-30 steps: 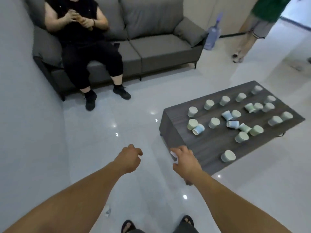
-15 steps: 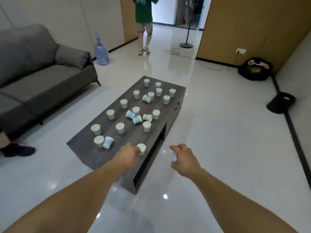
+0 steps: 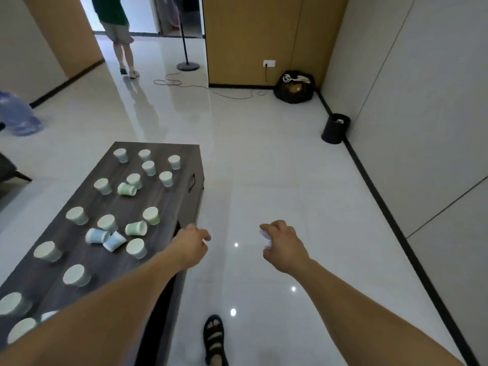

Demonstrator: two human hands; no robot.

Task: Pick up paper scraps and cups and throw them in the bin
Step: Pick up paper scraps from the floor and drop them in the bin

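Leftmost, cups (image 3: 151, 215) stand and lie on the table (image 3: 182, 196). Left hand (image 3: 191, 245) is curled just past its edge; I cannot tell if it holds anything. Right hand (image 3: 284, 247) grips a white scrap (image 3: 264, 234). Bin (image 3: 334, 130) stands far right, by the wall (image 3: 422, 101).

**Living room or lounge, indoors**

Low dark wood-grain coffee table (image 3: 184, 159) just left of the left hand (image 3: 191, 247), covered with scattered paper cups (image 3: 150, 215). Glossy white floor tiles (image 3: 264, 154) under both hands. Large blue water bottle (image 3: 18, 117), blurred, far left beyond the table. Well ahead of the right hand (image 3: 284, 247): small black bin (image 3: 335, 129) against the skirting, black bag (image 3: 294, 87) in the corner, wall socket (image 3: 268, 63) on a wood-panelled wall (image 3: 250, 35). Ahead of the left hand: pole on a round base (image 3: 188, 66), loose cable (image 3: 184, 84), and an open doorway with a person in shorts (image 3: 116, 30).
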